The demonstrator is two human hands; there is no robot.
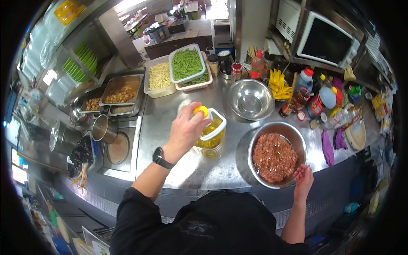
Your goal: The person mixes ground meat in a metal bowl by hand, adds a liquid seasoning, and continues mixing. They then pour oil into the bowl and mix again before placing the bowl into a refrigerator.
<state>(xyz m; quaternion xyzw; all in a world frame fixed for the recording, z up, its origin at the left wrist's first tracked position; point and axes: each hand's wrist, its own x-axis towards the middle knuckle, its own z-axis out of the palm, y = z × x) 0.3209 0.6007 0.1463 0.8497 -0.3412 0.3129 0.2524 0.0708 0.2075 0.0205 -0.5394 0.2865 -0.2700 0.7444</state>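
My left hand (188, 127), with a dark watch at its wrist, grips the yellow cap (201, 111) on a clear plastic jug of yellow oil (210, 145). The jug stands upright on the steel counter and has a white handle. To its right, a steel bowl (251, 153) holds a mound of raw minced meat (274, 157) with a glossy wet surface. My right hand (302, 181) hovers at the bowl's right rim, palm up. Its fingers are loosely bent, with nothing held, and reddish residue shows on the fingertips.
Behind the jug stand tubs of green beans (188, 63) and pale cut strips (160, 76). An empty steel bowl (251, 100) sits beyond the meat. Bottles (322, 100) and yellow gloves (279, 84) crowd the right. Steel food pans (122, 87) and a pot (104, 129) are left.
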